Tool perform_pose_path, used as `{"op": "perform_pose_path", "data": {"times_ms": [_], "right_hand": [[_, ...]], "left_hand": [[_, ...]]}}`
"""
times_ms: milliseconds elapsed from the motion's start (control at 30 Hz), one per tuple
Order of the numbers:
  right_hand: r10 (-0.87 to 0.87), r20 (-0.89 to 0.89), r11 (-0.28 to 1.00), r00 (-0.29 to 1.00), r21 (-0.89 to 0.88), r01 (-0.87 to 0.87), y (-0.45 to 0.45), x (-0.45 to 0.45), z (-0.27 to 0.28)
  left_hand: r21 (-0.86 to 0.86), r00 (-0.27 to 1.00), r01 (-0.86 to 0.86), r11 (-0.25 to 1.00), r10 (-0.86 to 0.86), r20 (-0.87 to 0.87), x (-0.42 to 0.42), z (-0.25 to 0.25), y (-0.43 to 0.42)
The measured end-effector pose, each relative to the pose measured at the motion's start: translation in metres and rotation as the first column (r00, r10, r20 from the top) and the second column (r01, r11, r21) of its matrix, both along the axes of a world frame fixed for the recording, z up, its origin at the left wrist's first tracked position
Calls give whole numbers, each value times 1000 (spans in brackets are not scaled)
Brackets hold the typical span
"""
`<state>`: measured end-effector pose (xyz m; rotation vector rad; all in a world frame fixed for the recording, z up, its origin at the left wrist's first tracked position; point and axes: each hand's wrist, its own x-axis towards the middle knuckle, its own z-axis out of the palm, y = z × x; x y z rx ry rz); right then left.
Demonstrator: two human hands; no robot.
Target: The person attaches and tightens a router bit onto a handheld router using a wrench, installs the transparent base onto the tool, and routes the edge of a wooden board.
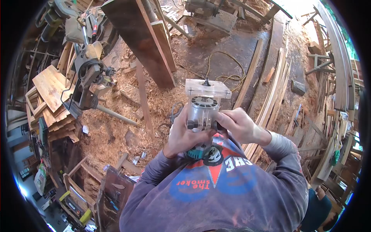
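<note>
A trim router (204,112) with a metal body and a teal lower end is held close to the chest, its clear square base plate (208,89) uppermost. A dark pointed bit (206,82) sticks up through the plate. My left hand (184,136) is wrapped round the body from the left, with the thumb across its front. On the right side, my right hand (240,125) has its fingers closed at a dark knob or lever on the router. The fingertips there are partly hidden behind the thumb.
Wood shavings (116,127) cover the floor. A wide dark board (143,42) stands ahead, near a yellow cord (241,69). Long strips (270,96) lie at the right, and stacked boards (52,85) and a machine (91,73) are at the left. Part of another person (319,207) shows lower right.
</note>
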<state>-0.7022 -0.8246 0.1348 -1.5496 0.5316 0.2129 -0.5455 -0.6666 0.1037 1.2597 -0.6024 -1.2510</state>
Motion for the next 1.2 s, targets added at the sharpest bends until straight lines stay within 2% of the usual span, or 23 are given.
{"op": "perform_pose_path", "data": {"times_ms": [33, 67, 167, 233, 300, 333, 400, 467, 500, 533, 600, 633, 667, 733, 800, 1200], "right_hand": [[-63, -87, 902, 994, 421, 94, -1, -3, -6], [-54, -89, 902, 995, 422, 87, 1, -5, -7], [-95, 102, 974, 990, 216, 71, 4, -8, -19], [-94, 105, 975, 990, 213, 70, 4, -7, -20], [-99, 109, 976, 989, 206, 75, 3, -6, -21], [-111, 114, 980, 987, 176, 89, 3, -7, -23], [-122, 124, 984, 985, 141, 104, 2, -10, -24], [-22, 313, 952, 950, -282, 115, 0, -14, -26], [68, 477, 858, 876, -477, 192, -1, -12, -33], [64, 476, 856, 877, -478, 196, -1, -14, -32], [201, 520, 715, 830, -657, 238, -5, -16, -28], [279, 543, 692, 792, -685, 226, -7, -17, -30], [278, 545, 690, 791, -686, 230, -7, -15, -32], [305, 670, 679, 677, -651, 339, -3, -7, -35], [300, 672, 672, 677, -653, 350, -1, -7, -34], [310, 694, 700, 649, -629, 338, 2, -10, -35]], "left_hand": [[-2, 1000, -7, 1000, 7, -1, 0, -1, 0], [1, 1000, -4, 1000, 4, 18, 0, -2, 1], [-30, 999, 13, 999, -12, 45, 0, -12, 5], [-62, 998, 39, 997, -35, 58, -2, -24, 8], [-241, 965, -59, 969, -6, -263, -4, -37, 9], [-242, 965, -61, 968, -4, -261, -4, -33, 8], [-219, 997, -51, 974, 36, -74, -4, -22, 4], [-186, 997, -64, 980, 54, -59, -5, -27, 5], [-149, 996, -78, 986, 72, -45, -6, -29, 6], [-150, 997, -73, 986, 67, -46, -7, -30, 7], [-127, 996, -93, 988, 92, -15, -8, -31, 7], [-131, 996, -91, 987, 90, -14, -9, -30, 6], [-133, 995, -98, 986, 100, 3, -9, -30, 6], [-137, 995, -98, 986, 102, 24, -10, -29, 5], [-148, 991, -85, 985, 99, 88, -11, -30, 6], [-146, 981, -128, 981, 147, 128, -13, -28, 9]]}}
